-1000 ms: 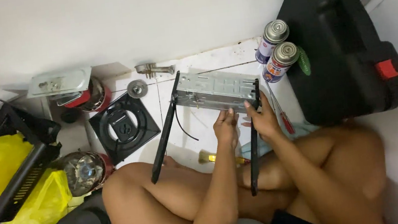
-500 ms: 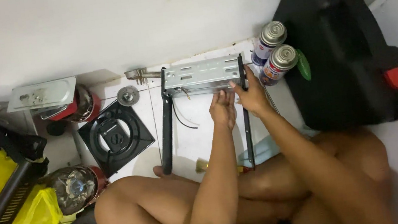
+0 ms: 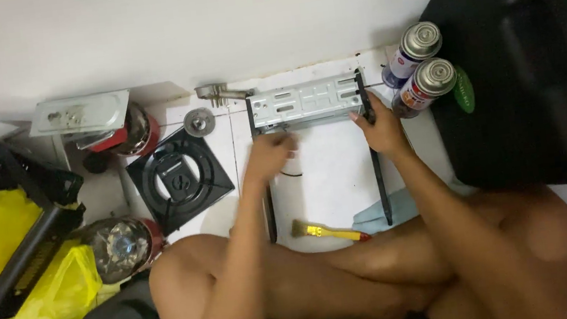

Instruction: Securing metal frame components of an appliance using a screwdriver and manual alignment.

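Metal chassis (image 3: 307, 102) with two black side rails stands on the white floor (image 3: 332, 175) against the wall, between a black burner plate (image 3: 180, 179) and two spray cans (image 3: 418, 71). Left hand (image 3: 267, 157) hovers blurred below its left end; fingers' state cannot be told. Right hand (image 3: 382, 128) grasps the right rail (image 3: 381, 191). Judged partway through: loose parts lie about and a yellow-handled brush (image 3: 328, 230) rests unused.

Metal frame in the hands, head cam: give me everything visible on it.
The metal frame is a U-shaped piece: a grey, galvanised-looking sheet crossbar with punched slots and holes, plus two thin black side bars running back toward the person's legs. It lies on the white tiled floor, crossbar close to the wall. The right hand grips the right bar near the corner; the left hand, blurred, is at the left corner.
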